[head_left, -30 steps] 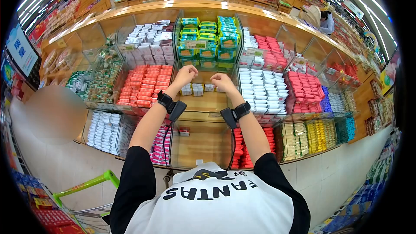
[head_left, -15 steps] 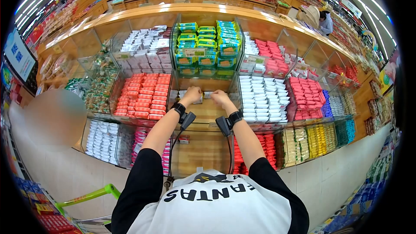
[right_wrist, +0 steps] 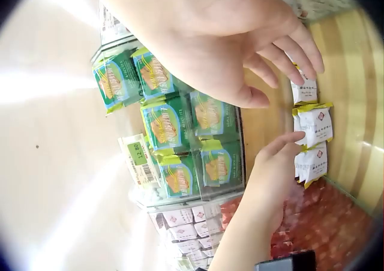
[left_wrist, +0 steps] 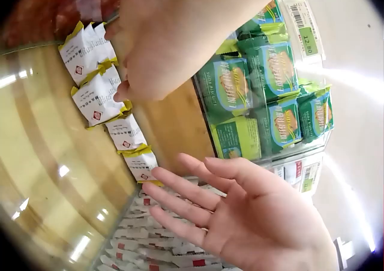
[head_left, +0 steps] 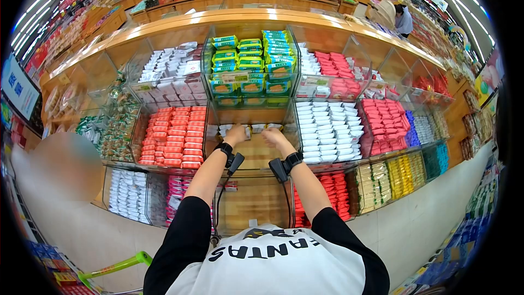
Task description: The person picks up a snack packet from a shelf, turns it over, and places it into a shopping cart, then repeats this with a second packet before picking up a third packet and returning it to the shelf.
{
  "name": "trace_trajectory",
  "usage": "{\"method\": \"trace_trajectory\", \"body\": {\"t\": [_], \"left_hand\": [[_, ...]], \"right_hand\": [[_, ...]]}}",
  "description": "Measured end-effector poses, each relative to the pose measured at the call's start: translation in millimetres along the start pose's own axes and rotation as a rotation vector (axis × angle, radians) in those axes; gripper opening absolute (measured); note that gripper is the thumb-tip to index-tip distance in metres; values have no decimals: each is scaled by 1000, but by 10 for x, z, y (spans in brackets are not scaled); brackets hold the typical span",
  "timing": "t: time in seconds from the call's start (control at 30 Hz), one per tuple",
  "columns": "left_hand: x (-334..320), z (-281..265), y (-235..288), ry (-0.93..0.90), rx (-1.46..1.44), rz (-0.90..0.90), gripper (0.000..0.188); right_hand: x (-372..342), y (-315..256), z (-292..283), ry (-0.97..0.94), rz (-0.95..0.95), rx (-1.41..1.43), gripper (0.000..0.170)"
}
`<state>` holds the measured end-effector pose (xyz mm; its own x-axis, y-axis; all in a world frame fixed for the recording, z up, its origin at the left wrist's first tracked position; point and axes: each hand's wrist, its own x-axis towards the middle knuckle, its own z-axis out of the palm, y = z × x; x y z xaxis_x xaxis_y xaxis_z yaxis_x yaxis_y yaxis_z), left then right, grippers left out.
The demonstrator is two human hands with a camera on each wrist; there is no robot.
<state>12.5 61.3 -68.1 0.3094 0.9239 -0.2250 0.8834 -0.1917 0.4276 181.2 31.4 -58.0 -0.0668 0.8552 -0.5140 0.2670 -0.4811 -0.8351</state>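
Note:
A row of small white packets with yellow ends (head_left: 258, 128) lies across the wooden bin floor, near the back. My left hand (head_left: 236, 134) reaches over the left part of this row. In the right wrist view, an outstretched finger (right_wrist: 294, 136) of the left hand touches a white packet (right_wrist: 315, 127). The left wrist view has the left thumb at a packet's edge (left_wrist: 99, 100), the fingertips farther along the row, partly hidden. My right hand (head_left: 273, 137) hovers by the row's right end, holding nothing. Its fingers (left_wrist: 186, 187) are spread and relaxed, palm showing.
Clear partitions enclose the bin. Green biscuit packs (head_left: 251, 71) are stacked behind it, orange-red packets (head_left: 173, 136) fill the left bin and white packets (head_left: 327, 131) the right one. A green cart handle (head_left: 117, 265) shows at lower left; a person (head_left: 403, 20) is far right.
Both hands have come down from above the bin to the packet row. The left hand now lies over the row's left part, while the right stays by its right end. The head view has shifted.

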Motion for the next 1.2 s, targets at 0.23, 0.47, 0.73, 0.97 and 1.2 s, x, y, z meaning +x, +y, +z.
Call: {"method": "trace_trajectory", "body": {"t": [0.23, 0.47, 0.73, 0.97, 1.2], "left_hand": [[130, 209, -175, -185, 97, -11, 32], [88, 135, -90, -358, 250, 20, 36], [205, 172, -71, -384, 222, 13, 36], [246, 178, -122, -434, 166, 43, 36], [357, 443, -368, -409, 274, 84, 30]], "right_hand": [[72, 120, -31, -14, 26, 49, 29], [78, 196, -37, 2, 18, 117, 26], [62, 264, -46, -28, 54, 186, 26], [81, 378, -15, -43, 49, 265, 19], [71, 374, -26, -59, 63, 248, 18]]}}
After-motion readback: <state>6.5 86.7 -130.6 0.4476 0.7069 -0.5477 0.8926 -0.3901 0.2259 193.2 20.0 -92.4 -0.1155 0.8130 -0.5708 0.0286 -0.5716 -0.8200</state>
